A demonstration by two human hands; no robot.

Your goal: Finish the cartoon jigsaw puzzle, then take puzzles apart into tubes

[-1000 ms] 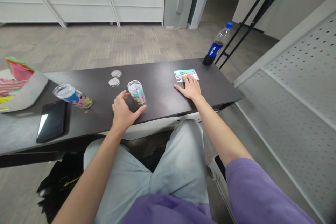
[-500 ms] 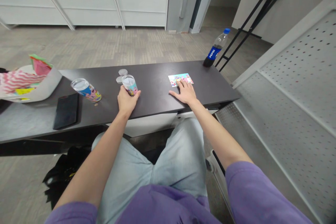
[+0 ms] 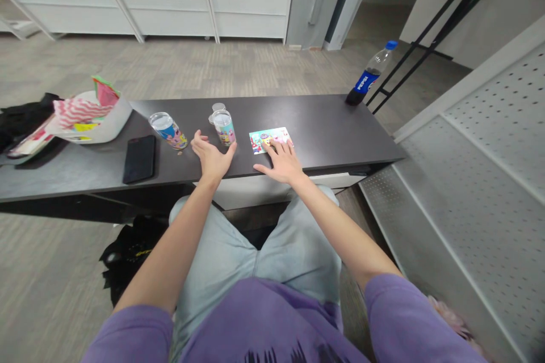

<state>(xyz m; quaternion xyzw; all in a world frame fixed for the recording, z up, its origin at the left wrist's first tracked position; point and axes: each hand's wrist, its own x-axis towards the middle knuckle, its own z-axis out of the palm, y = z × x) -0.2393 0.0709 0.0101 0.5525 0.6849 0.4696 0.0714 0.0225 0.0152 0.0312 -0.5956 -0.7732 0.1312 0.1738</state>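
Observation:
A clear tumbler with a colourful cartoon print (image 3: 224, 127) stands on the dark table (image 3: 332, 136). My left hand (image 3: 214, 160) is open just in front of it, fingers apart, thumb tip close to its base; I cannot tell if they touch. My right hand (image 3: 283, 163) lies open and flat, fingertips on a bright printed card (image 3: 258, 142). Part of the card is hidden under the fingers. Round pale discs (image 3: 218, 106) lie behind the tumbler, partly covered by it. A second printed tumbler (image 3: 168, 130) stands to the left.
A black phone (image 3: 139, 159) lies near the front edge on the left. Beyond it sits a white basket (image 3: 121, 122) with striped cloth and packets, beside a black item (image 3: 29, 119). A Pepsi bottle (image 3: 368, 76) stands at the far right corner. A perforated panel (image 3: 481, 153) rises on the right.
My left hand has let go of the tumbler and opened beside it. My right hand has slid the card left and nearer to me. The view has turned slightly left.

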